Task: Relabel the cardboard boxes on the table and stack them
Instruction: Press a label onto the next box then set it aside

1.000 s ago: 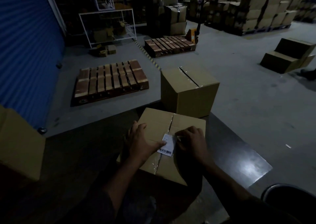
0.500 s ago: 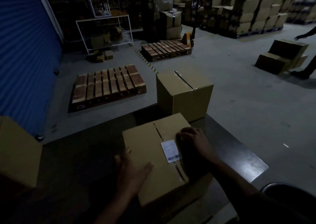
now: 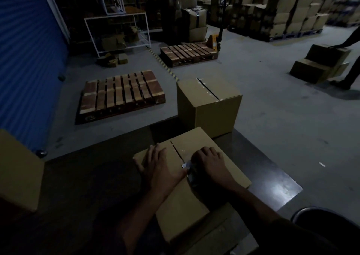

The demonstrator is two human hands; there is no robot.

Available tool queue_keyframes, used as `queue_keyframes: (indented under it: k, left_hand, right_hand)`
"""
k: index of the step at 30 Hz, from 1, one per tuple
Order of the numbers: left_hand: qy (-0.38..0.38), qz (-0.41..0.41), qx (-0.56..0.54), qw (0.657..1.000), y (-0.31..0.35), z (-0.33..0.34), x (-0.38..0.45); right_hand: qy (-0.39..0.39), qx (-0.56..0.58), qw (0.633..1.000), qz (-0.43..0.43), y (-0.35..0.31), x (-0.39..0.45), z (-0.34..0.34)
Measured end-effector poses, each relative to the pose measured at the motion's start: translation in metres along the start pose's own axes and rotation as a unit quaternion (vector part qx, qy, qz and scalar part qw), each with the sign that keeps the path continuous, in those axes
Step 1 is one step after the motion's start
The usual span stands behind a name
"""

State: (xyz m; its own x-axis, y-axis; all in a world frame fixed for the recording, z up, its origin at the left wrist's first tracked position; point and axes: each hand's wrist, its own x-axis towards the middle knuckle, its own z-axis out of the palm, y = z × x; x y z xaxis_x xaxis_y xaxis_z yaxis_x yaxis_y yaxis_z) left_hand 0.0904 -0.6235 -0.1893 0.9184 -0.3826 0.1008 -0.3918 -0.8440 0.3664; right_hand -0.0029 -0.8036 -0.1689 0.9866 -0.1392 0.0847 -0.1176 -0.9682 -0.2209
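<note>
Both hands are back on the near box (image 3: pixel 192 192) on the bench (image 3: pixel 87 178): left hand (image 3: pixel 158 167) flat, steadying; right hand (image 3: pixel 209 162) now curls over the label (image 3: pixel 186 165), peeling it. Second box (image 3: pixel 209 106) waits behind, unstacked.

Near box (image 3: pixel 187 178) made of matt brown cardboard, seam covered by glossy clear tape; a white paper label (image 3: pixel 186 165) seen on it; table (image 3: pixel 272 184) finished dark, smooth, glossy; pallet (image 3: pixel 120 94) built of rough bare wood; floor (image 3: pixel 272 91) laid in matt grey concrete
</note>
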Motion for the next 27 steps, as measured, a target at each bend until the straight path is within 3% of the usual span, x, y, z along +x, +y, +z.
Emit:
queue_keyframes:
  k: [6, 9, 22, 27]
  left_hand:
    - [0.020, 0.014, 0.012, 1.000, -0.001, 0.003, -0.002]
    - [0.038, 0.014, 0.016, 0.999, 0.001, -0.001, -0.005]
    - [0.023, 0.008, 0.026, 0.999, 0.002, -0.003, -0.005]
    - [0.035, 0.005, -0.016, 0.999, -0.004, 0.000, -0.003]
  right_hand:
    - [0.041, 0.017, 0.998, -0.036, 0.002, 0.001, 0.010]
    - [0.018, 0.036, 0.999, -0.019, 0.002, 0.005, 0.007]
    - [0.054, 0.084, 0.995, -0.004, 0.006, 0.007, 0.007]
    - [0.125, 0.144, 0.980, 0.050, 0.010, -0.012, 0.002]
